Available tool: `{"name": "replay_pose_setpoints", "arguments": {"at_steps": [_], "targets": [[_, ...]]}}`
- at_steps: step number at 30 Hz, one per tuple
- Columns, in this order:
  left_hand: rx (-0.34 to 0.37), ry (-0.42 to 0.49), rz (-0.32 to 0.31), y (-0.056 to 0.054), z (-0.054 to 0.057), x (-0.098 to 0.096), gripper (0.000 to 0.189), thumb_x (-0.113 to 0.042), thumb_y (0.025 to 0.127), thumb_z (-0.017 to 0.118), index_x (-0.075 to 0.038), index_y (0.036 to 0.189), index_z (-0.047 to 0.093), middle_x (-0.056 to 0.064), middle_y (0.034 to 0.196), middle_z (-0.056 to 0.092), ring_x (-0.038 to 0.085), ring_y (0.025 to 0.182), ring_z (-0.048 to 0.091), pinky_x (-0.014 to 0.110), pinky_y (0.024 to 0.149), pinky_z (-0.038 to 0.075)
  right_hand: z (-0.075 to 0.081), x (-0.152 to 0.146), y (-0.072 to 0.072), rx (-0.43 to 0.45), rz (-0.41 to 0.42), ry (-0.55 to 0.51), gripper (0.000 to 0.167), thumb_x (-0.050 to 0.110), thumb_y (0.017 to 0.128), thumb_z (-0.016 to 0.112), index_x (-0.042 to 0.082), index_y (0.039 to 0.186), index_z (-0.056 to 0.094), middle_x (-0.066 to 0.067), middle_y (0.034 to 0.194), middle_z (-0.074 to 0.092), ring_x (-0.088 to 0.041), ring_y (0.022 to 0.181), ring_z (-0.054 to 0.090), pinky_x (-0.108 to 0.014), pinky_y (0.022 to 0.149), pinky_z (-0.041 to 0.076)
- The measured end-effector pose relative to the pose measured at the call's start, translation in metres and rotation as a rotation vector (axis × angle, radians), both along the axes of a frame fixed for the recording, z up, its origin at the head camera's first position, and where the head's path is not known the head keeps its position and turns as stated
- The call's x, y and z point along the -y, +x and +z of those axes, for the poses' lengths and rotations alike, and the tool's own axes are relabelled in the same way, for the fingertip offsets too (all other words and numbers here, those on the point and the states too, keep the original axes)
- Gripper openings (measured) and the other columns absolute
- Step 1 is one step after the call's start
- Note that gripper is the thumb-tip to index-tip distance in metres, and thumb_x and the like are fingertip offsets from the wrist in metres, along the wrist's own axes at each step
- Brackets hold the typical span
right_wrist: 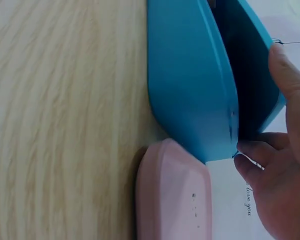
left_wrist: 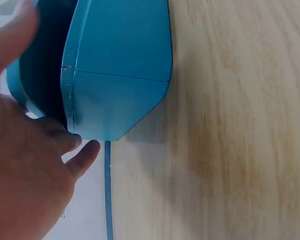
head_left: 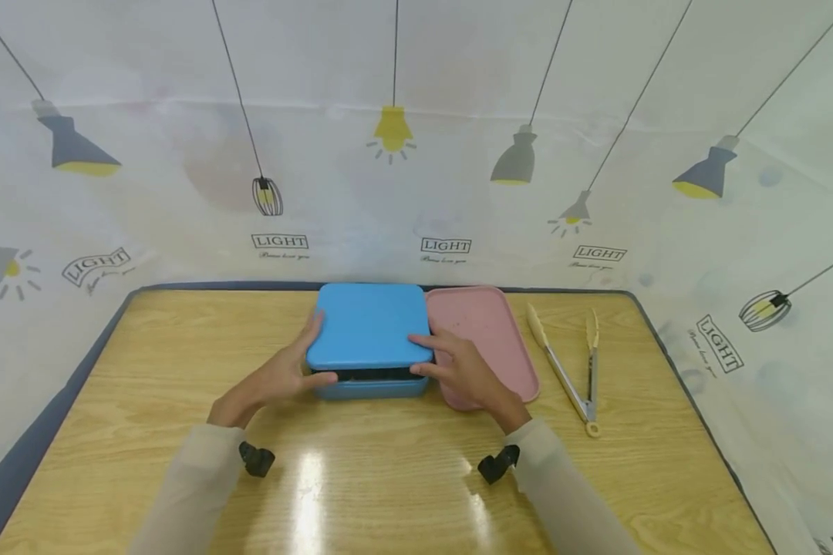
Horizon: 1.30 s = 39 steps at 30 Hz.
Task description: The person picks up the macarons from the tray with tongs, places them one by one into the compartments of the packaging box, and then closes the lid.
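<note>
A blue lid [head_left: 371, 324] sits tilted over a blue rectangular box [head_left: 372, 390], with a dark gap between them along the front. My left hand [head_left: 286, 375] grips the lid's left side, its thumb at the front left corner. At the opposite side my right hand [head_left: 463, 371] holds the lid, thumb near the front right corner. Both wrist views show the gap between lid [right_wrist: 262, 55] and box [left_wrist: 122, 45], with fingers reaching along the sides near the box rim. The box's contents are hidden.
Right of the box lies a pink tray [head_left: 486, 331], partly behind my right hand. Farther right, metal tongs [head_left: 568, 381] with cream tips lie spread on the wooden table [head_left: 180, 347]. A light curtain [head_left: 333, 169] printed with lamps rises behind the table's back edge.
</note>
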<state>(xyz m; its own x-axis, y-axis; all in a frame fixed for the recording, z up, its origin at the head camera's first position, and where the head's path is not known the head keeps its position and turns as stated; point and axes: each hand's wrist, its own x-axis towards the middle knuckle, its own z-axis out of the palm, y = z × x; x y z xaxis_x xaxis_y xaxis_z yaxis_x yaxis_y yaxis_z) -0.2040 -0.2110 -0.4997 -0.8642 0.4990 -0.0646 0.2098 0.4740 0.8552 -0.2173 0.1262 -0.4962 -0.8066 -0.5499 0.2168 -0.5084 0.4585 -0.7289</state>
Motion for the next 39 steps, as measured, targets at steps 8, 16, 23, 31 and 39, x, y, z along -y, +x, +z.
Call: {"name": "replay_pose_setpoints", "arguments": {"at_steps": [8,16,23,31,39], "targets": [[-0.05,-0.136,0.006,0.003,-0.004,-0.007,0.126,-0.014,0.077,0.085,-0.012,0.159,-0.011,0.02,0.161,-0.024,0.046,0.149,-0.006,0.062,0.118,0.01,-0.004,-0.003,0.002,-0.099,0.058,0.132,0.06,0.03,0.089,0.072,0.01,0.143,0.053,-0.029,0.155,0.025,-0.039,0.129,0.052,-0.048,0.104,0.046],[-0.056,-0.217,0.066,0.007,-0.008,-0.009,0.116,-0.025,0.084,0.081,-0.009,0.159,-0.006,0.025,0.162,-0.014,0.047,0.149,0.004,0.059,0.119,0.013,-0.01,-0.004,0.005,-0.177,0.078,0.214,0.062,0.033,0.088,0.073,0.01,0.141,0.054,-0.032,0.155,0.023,-0.011,0.049,0.048,-0.029,0.069,0.05],[-0.028,-0.221,0.053,0.009,-0.008,-0.008,0.114,-0.028,0.087,0.077,-0.009,0.158,-0.009,0.026,0.161,-0.017,0.047,0.149,0.001,0.06,0.119,0.011,-0.014,-0.002,0.007,-0.119,0.068,0.243,0.065,0.035,0.085,0.073,0.012,0.143,0.052,-0.03,0.157,0.02,0.001,0.05,0.036,-0.023,0.065,0.044],[0.005,-0.174,0.047,0.01,-0.006,-0.007,0.113,-0.027,0.087,0.077,-0.012,0.159,-0.01,0.024,0.161,-0.019,0.047,0.149,-0.001,0.06,0.119,0.009,-0.016,-0.001,0.007,-0.088,0.064,0.213,0.061,0.035,0.09,0.069,0.011,0.143,0.052,-0.028,0.159,0.018,0.002,0.052,0.041,-0.021,0.063,0.043],[0.035,-0.147,0.03,0.005,-0.004,0.0,0.107,-0.039,0.091,0.07,-0.013,0.159,-0.009,0.022,0.163,-0.015,0.045,0.15,0.0,0.06,0.119,0.012,-0.01,-0.002,0.006,-0.06,0.026,0.238,0.06,0.04,0.091,0.068,0.014,0.143,0.052,-0.025,0.158,0.023,-0.02,0.069,0.063,-0.031,0.073,0.053]]}}
